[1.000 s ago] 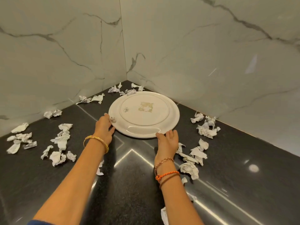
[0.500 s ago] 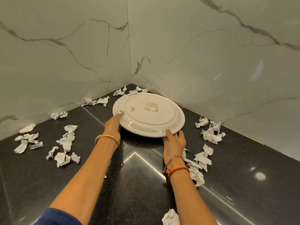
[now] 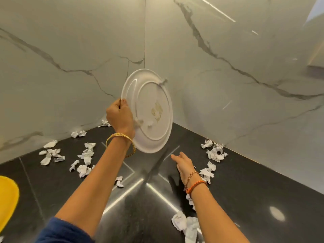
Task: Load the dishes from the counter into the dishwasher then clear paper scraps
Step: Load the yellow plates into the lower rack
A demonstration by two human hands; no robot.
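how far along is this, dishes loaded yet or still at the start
Early. Nothing looks loaded; no dishwasher is in view. In hand: the left hand grips the white plate by its rim, tilted up off the counter; the right hand hovers open below. Left: loading that plate and clearing the paper scraps scattered on the counter.

Head camera looks forward and down, close over the counter corner (image 3: 157,199).

one white plate (image 3: 149,109), two hands (image 3: 119,114), many paper scraps (image 3: 85,155)
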